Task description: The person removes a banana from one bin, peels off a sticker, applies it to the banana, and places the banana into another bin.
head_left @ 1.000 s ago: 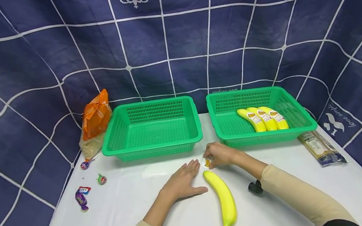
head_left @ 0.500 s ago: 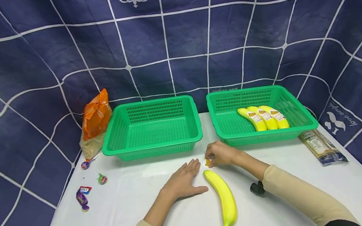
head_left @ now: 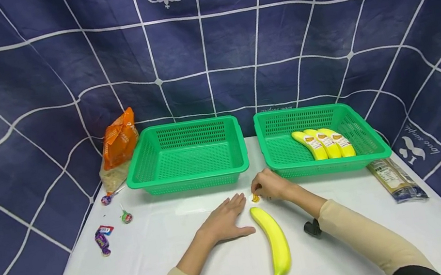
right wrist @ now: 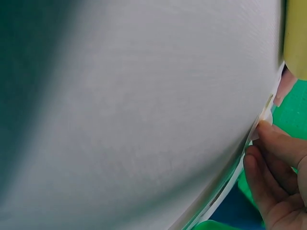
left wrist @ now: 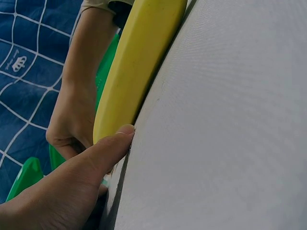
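A yellow banana [head_left: 276, 245] lies on the white table between the two forearms, with no label visible on it. My left hand [head_left: 224, 220] rests on the table to its left, fingers spread and thumb pointing at the fruit; in the left wrist view the thumb [left wrist: 112, 146] overlaps the banana's end. Just beyond the banana's far tip, my right hand [head_left: 270, 184] pinches a small sticker [head_left: 255, 197] with a banana picture. The right wrist view shows thumb and fingers at a whitish edge of it [right wrist: 266, 117]. A pale glossy strip [head_left: 192, 205] lies beyond my left hand.
At the back stand two green baskets: a bare left one [head_left: 193, 185] and a right one [head_left: 327, 167] holding three labelled bananas [head_left: 325, 144]. An orange bag [head_left: 120, 140], lollipops [head_left: 127, 217] and a purple-wrapped candy [head_left: 102, 242] lie left. A clear packet [head_left: 396, 180] lies right.
The right hand's fingers have shifted slightly, and more of the sticker shows below them. The left hand and the banana stay in place; the head view has moved a little.
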Demonstrator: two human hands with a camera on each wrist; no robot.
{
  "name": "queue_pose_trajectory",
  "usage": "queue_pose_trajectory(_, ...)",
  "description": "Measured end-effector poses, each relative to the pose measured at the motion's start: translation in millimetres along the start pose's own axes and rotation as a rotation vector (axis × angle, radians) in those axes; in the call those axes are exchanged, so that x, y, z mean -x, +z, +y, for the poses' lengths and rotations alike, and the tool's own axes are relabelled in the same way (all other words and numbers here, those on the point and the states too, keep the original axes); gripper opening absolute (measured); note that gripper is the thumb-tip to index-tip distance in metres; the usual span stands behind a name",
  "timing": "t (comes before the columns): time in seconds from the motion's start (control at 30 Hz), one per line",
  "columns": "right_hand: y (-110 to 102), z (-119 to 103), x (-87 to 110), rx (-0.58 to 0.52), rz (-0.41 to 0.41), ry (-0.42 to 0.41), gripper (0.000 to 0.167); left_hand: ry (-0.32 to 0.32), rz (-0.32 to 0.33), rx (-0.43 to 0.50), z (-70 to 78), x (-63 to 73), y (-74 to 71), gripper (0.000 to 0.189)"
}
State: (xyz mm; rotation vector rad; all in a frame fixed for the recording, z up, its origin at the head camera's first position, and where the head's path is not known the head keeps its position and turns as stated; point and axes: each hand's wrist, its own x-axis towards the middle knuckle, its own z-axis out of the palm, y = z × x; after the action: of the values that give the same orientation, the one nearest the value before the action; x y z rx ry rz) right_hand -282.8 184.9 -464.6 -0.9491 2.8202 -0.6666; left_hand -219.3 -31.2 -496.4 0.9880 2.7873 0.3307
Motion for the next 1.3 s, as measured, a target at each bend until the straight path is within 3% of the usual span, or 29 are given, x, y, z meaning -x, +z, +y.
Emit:
queue_pose_trajectory(0.83, -13, -6, 28.1, 0.017, 0.052, -0.038, 0.006, -0.022, -0.005, 0.021, 2.4, 0.8, 0.1, 0.097)
queue_pose_trajectory(1.17, -19, -9, 43.1, 0.071, 0.146, -0.113, 0.005, -0.018, 0.003, 0.031, 2.4, 1.8, 0.0, 0.097)
queue_pose_trajectory(1.3, -27, -11, 50.7, 0.053, 0.181, -0.105, 0.005, -0.006, 0.009, 0.027, 2.8, 1.5, 0.2, 0.097)
